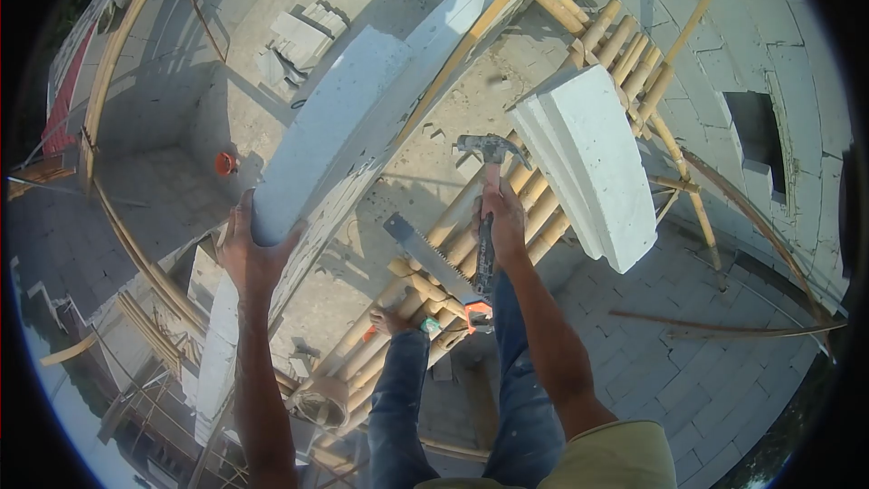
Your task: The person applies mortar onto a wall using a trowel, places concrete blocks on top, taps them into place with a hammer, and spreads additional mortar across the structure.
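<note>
My left hand (256, 246) is spread against the near end of a pale block (330, 118) that lies on top of the wall. My right hand (501, 215) is wrapped round the handle of a claw hammer (493, 147), its metal head pointing away from me. A hand saw (433, 256) with an orange and black handle lies below, on the bamboo poles, left of the hammer. Several white blocks (593, 163) stand stacked on the bamboo platform to the right of my right hand.
Under me runs a bamboo pole platform (362, 358), high above a floor. A round bucket (321, 401) sits at its lower left. An orange object (225, 163) and a pile of blocks (308, 36) lie on the floor beyond the wall. Block walls with a window opening (756, 140) stand right.
</note>
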The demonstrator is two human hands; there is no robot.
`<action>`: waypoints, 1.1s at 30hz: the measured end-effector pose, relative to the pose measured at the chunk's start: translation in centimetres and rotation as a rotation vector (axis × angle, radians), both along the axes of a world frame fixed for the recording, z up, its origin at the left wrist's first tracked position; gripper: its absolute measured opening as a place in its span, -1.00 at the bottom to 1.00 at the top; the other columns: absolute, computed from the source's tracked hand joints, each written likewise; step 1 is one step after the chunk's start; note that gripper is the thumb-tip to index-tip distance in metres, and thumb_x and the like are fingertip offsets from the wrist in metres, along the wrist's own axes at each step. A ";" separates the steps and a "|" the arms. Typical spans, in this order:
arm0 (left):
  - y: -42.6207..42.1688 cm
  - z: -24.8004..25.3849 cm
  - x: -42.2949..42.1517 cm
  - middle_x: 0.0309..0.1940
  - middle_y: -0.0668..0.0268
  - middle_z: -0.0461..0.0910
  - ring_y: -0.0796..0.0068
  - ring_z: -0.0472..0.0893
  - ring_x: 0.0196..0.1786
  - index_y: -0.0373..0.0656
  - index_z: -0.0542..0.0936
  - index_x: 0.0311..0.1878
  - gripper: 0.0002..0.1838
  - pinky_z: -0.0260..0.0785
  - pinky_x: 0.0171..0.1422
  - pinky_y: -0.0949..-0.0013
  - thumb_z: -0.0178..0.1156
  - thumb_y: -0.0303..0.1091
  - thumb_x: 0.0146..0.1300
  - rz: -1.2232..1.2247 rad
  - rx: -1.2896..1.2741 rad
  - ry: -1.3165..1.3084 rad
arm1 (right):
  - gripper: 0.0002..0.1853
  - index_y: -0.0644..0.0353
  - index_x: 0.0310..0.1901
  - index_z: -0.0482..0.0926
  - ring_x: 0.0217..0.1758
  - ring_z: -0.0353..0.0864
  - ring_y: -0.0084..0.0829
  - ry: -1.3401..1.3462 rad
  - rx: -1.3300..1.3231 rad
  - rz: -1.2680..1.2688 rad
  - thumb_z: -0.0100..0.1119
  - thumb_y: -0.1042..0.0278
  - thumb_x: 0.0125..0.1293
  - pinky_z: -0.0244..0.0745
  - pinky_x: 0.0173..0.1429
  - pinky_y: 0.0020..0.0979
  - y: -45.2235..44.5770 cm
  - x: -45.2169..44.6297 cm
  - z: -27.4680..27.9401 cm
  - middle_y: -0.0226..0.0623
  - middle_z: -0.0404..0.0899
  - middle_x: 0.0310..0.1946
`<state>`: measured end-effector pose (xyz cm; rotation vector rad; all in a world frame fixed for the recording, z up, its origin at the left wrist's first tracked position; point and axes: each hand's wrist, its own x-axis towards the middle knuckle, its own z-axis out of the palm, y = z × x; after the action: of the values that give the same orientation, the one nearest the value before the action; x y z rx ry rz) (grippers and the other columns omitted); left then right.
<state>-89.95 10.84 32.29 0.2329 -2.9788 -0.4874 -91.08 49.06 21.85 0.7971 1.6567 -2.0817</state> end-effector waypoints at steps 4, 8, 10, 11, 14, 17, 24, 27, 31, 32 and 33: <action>1.0 0.9 -0.5 -0.01 0.06 0.71 -0.01 0.76 -0.05 -0.24 0.57 0.33 -0.06 0.63 0.01 0.08 0.70 -0.06 -0.15 0.058 -0.008 -0.036 | -0.69 0.12 0.05 0.52 -0.61 0.34 -0.67 0.065 0.051 0.128 0.12 0.03 0.62 0.29 -0.57 -0.49 1.6 -13.1 4.7 -0.52 0.36 -0.52; 0.4 0.5 -0.4 0.01 0.05 0.71 0.02 0.75 0.00 -0.23 0.57 0.34 -0.06 0.64 0.03 0.08 0.70 -0.04 -0.15 0.030 -0.048 -0.024 | -0.77 0.11 -0.02 0.51 -0.62 0.32 -0.66 0.086 0.027 0.132 0.16 0.12 0.58 0.29 -0.58 -0.50 0.1 -21.2 4.2 -0.53 0.37 -0.51; 0.4 0.3 -0.3 0.02 0.04 0.71 0.02 0.75 0.01 -0.22 0.57 0.33 -0.06 0.64 0.03 0.08 0.70 -0.03 -0.15 0.050 -0.050 -0.046 | -0.79 0.11 -0.05 0.50 -0.62 0.32 -0.66 0.072 0.055 0.199 0.20 0.17 0.55 0.29 -0.58 -0.50 -0.6 -22.3 4.1 -0.53 0.37 -0.50; 0.3 0.2 -0.3 0.01 0.06 0.71 0.03 0.75 0.00 -0.21 0.57 0.34 -0.06 0.64 0.02 0.09 0.70 -0.03 -0.15 0.026 -0.053 -0.019 | -0.82 0.13 -0.15 0.50 -0.63 0.35 -0.62 0.112 0.224 0.455 0.23 0.22 0.47 0.33 -0.59 -0.48 -1.1 -22.6 4.3 -0.50 0.39 -0.52; 0.6 0.6 -0.4 -0.01 0.11 0.70 0.05 0.75 -0.02 -0.17 0.56 0.34 -0.05 0.64 0.00 0.10 0.71 -0.03 -0.17 0.036 -0.036 -0.029 | -0.84 0.20 -0.28 0.52 -0.62 0.46 -0.55 0.105 0.357 0.722 0.30 0.34 0.27 0.42 -0.58 -0.42 -0.5 -24.1 4.1 -0.39 0.48 -0.51; 1.1 1.1 -0.5 -0.03 0.15 0.70 0.08 0.75 -0.03 -0.11 0.56 0.34 -0.05 0.64 -0.01 0.11 0.71 -0.04 -0.19 0.055 -0.039 -0.049 | -0.84 0.23 -0.24 0.51 -0.63 0.45 -0.55 0.072 0.246 0.615 0.29 0.38 0.27 0.41 -0.59 -0.41 -0.1 -24.4 2.1 -0.38 0.47 -0.51; 1.3 2.0 -1.0 0.05 0.19 0.69 0.10 0.74 0.04 -0.06 0.50 0.36 -0.02 0.64 0.05 0.10 0.72 -0.05 -0.20 0.077 0.035 -0.107 | -0.87 0.14 -0.23 0.44 -0.65 0.35 -0.62 0.051 0.289 0.696 0.24 0.47 0.31 0.31 -0.62 -0.43 -1.0 -23.8 3.3 -0.50 0.38 -0.55; 1.3 2.5 -1.2 0.08 0.19 0.69 0.07 0.74 0.06 -0.06 0.48 0.37 0.00 0.64 0.08 0.08 0.73 -0.04 -0.21 0.086 0.048 -0.141 | -0.85 0.08 -0.24 0.43 -0.66 0.31 -0.66 -0.002 0.114 0.485 0.24 0.47 0.34 0.26 -0.61 -0.45 -1.5 -24.0 2.2 -0.56 0.34 -0.57; 1.0 2.1 -1.2 0.06 0.14 0.70 0.03 0.74 0.05 -0.07 0.49 0.36 -0.01 0.63 0.08 0.06 0.72 0.00 -0.20 0.067 0.067 -0.092 | -0.85 0.07 -0.24 0.42 -0.65 0.32 -0.66 -0.015 0.279 0.637 0.23 0.48 0.34 0.26 -0.61 -0.45 -2.6 -23.5 2.8 -0.56 0.33 -0.58; 0.9 1.9 -1.2 0.04 0.12 0.70 0.02 0.74 0.04 -0.09 0.50 0.34 -0.02 0.62 0.07 0.06 0.71 0.01 -0.18 0.083 0.070 -0.111 | -0.85 0.07 -0.24 0.42 -0.65 0.32 -0.66 -0.013 0.277 0.637 0.23 0.48 0.34 0.26 -0.61 -0.45 -2.4 -23.6 2.8 -0.56 0.33 -0.58; 0.9 1.8 -0.9 0.02 0.10 0.71 0.00 0.73 0.04 -0.10 0.50 0.33 -0.04 0.62 0.06 0.05 0.71 0.03 -0.16 0.101 0.076 -0.133 | -0.88 0.15 -0.22 0.45 -0.67 0.35 -0.62 0.010 0.249 0.636 0.22 0.48 0.30 0.29 -0.62 -0.42 -2.0 -23.6 3.0 -0.50 0.38 -0.57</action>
<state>-90.88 11.70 34.09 0.4377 -3.0599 -0.5960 -114.64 47.04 24.84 0.2616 1.8833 -1.4617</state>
